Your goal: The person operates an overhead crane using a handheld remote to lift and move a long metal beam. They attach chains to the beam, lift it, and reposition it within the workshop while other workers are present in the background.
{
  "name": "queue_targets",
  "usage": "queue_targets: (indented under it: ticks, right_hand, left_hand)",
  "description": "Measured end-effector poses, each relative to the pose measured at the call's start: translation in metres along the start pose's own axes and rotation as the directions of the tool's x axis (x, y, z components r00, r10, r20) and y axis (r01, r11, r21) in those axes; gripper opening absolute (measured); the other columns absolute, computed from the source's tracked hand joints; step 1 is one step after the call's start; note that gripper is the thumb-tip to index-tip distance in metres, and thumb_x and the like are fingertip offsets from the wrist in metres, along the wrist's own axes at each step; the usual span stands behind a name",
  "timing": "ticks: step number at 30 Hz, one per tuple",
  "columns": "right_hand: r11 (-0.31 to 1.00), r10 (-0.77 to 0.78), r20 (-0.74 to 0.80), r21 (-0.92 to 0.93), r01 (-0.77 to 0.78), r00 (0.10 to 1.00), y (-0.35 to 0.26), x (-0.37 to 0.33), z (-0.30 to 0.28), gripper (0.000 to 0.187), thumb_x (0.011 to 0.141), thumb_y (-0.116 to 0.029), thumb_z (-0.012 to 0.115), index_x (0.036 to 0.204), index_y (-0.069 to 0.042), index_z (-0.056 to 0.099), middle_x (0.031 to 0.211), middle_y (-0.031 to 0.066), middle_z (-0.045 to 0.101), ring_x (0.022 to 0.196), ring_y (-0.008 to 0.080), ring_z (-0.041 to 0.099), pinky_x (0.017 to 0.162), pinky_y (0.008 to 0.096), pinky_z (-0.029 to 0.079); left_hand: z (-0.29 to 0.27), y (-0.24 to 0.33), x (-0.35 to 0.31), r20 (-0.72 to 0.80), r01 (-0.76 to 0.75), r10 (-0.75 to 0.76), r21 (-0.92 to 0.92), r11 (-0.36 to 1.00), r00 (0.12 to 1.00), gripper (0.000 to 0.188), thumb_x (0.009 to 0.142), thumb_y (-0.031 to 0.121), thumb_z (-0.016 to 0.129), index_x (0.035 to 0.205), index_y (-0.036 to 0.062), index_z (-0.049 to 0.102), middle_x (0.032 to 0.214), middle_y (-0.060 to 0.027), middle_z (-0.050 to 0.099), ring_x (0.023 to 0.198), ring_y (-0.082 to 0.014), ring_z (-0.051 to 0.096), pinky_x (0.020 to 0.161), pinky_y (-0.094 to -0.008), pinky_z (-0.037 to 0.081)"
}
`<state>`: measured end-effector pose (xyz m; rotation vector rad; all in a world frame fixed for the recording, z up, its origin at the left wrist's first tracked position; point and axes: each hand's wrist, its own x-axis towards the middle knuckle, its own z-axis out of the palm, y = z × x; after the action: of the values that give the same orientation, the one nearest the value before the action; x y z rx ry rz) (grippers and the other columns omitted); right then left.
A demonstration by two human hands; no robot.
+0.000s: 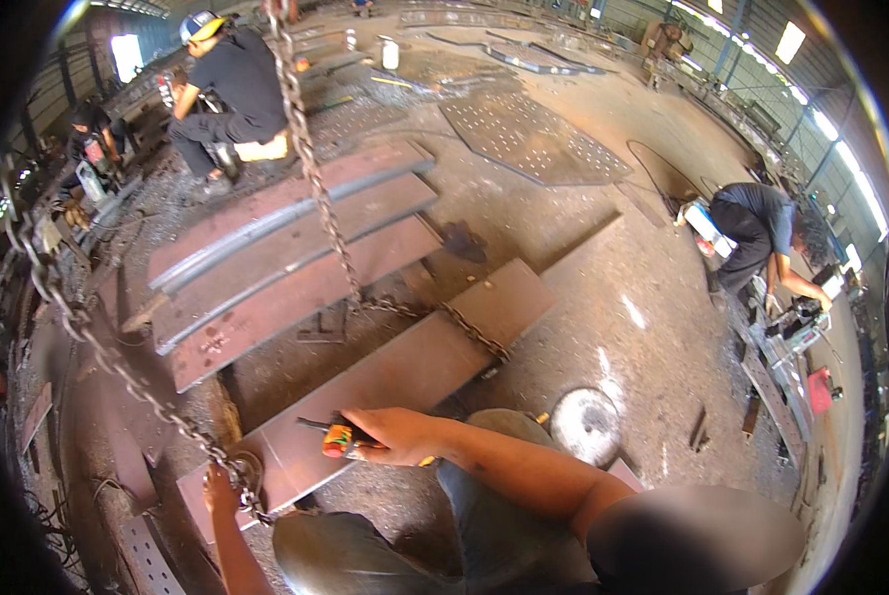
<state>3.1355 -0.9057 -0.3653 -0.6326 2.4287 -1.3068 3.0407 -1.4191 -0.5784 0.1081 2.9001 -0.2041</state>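
Observation:
My left hand (221, 489) is closed at the lower end of a heavy steel chain (127, 362), beside a ring or hook (250, 468) at the near end of a long reddish-brown steel plate (365, 382). A second chain (310, 164) comes down from above and loops around the plate's far part. In my right hand (400, 436), held above the plate's near edge, is an orange-and-black handheld device (338, 439) with a dark stub pointing left. My fingers hide most of its body. My knees show beneath my right forearm.
Several similar steel plates (305, 288) lie to the left of the chained one. A perforated plate (533, 139) is farther off on the floor. A round pale disc (585, 423) lies right of my knees. One person (231, 94) sits far left; another (767, 238) bends over metalwork at right.

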Motion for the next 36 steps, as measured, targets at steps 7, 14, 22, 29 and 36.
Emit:
queue_targets:
  ticks: [7, 14, 22, 29, 36]
  right_hand:
    - [0.993, -0.047, -0.1, -0.109, 0.036, 0.994, 0.007, 0.009, 0.014, 0.048, 0.095, -0.029, 0.065, 0.127, 0.001, 0.046, 0.109, 0.0267, 0.063, 0.095, 0.0443, 0.066, 0.079, 0.0489, 0.051]
    - [0.968, -0.054, -0.063, -0.247, 0.036, 0.997, 0.003, 0.007, 0.017, 0.064, 0.095, -0.026, 0.065, 0.141, 0.008, 0.037, 0.126, 0.0328, 0.057, 0.12, 0.0465, 0.057, 0.098, 0.0476, 0.047]
    - [0.976, -0.021, -0.081, -0.217, 0.003, 0.997, 0.006, 0.005, 0.021, 0.065, 0.093, -0.017, 0.067, 0.143, 0.01, 0.034, 0.124, 0.0362, 0.057, 0.118, 0.0488, 0.057, 0.1, 0.0484, 0.046]
    - [0.969, -0.047, -0.105, -0.247, 0.019, 0.993, 0.002, -0.001, 0.024, 0.067, 0.095, -0.021, 0.065, 0.146, 0.011, 0.035, 0.133, 0.0349, 0.054, 0.124, 0.0463, 0.056, 0.106, 0.046, 0.043]
    - [0.972, -0.039, -0.104, -0.233, 0.013, 0.994, -0.006, 0.003, 0.027, 0.067, 0.095, -0.023, 0.066, 0.145, 0.009, 0.036, 0.133, 0.034, 0.055, 0.125, 0.0463, 0.055, 0.106, 0.0466, 0.043]
  left_hand:
    - [0.014, 0.023, 0.009, -0.07, 0.158, -0.175, -0.194, 0.968, 0.982, 0.043, 0.091, 0.017, 0.065, 0.132, 0.0128, 0.054, 0.15, -0.0189, 0.044, 0.13, -0.042, 0.051, 0.104, -0.0518, 0.048]
    - [0.014, 0.007, 0.008, -0.107, 0.131, -0.162, -0.251, 0.959, 0.981, 0.054, 0.097, 0.026, 0.053, 0.143, 0.0014, 0.039, 0.139, -0.0271, 0.053, 0.117, -0.042, 0.062, 0.098, -0.0529, 0.051]
    - [-0.011, -0.003, -0.05, -0.154, 0.223, -0.285, -0.328, 0.918, 0.946, 0.025, 0.098, 0.023, 0.053, 0.113, 0.0035, 0.05, 0.114, -0.0215, 0.065, 0.109, -0.0397, 0.063, 0.094, -0.0526, 0.049]
    - [-0.004, 0.023, -0.023, 0.032, 0.372, -0.372, 0.012, 0.928, 0.928, 0.072, 0.094, 0.024, 0.056, 0.158, 0.0144, 0.025, 0.15, -0.0141, 0.043, 0.134, -0.0333, 0.046, 0.107, -0.0576, 0.04]
    - [-0.09, 0.06, -0.034, 0.064, 0.324, -0.318, -0.136, 0.936, 0.946, 0.051, 0.09, 0.022, 0.058, 0.14, 0.0133, 0.054, 0.147, -0.0115, 0.054, 0.132, -0.035, 0.054, 0.109, -0.0541, 0.042]
